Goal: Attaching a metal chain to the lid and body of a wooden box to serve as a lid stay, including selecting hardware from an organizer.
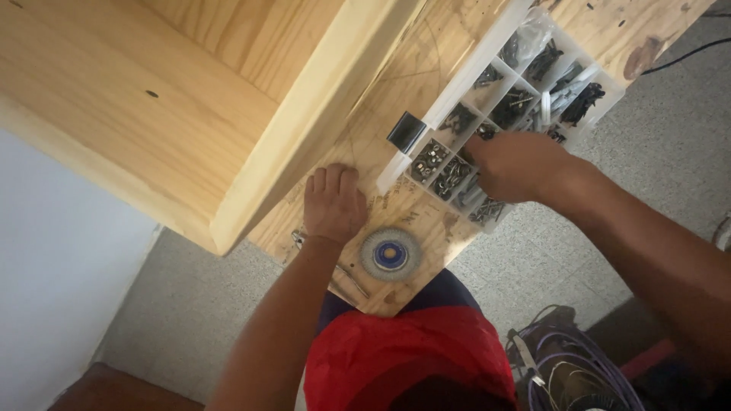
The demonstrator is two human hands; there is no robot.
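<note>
My left hand [333, 204] rests flat on the plywood worktop [415, 84], knuckles up, right beside the lower edge of a pale wooden box [190, 106]. My right hand [514, 164] reaches into a clear plastic compartment organiser [506, 99] filled with dark screws and small hardware. Its fingertips dip into a compartment near the organiser's middle; whether they pinch anything is hidden. A small black block [406, 131] stands by the organiser's lid edge. A round wire wheel with a blue centre [390, 254] lies just below my left hand.
The worktop ends close to my body and at the right, above grey speckled floor [670, 129]. A thin metal tool [346, 280] lies at the near edge. Purple and white cables [567, 365] coil on the floor at lower right. My red shirt fills the bottom.
</note>
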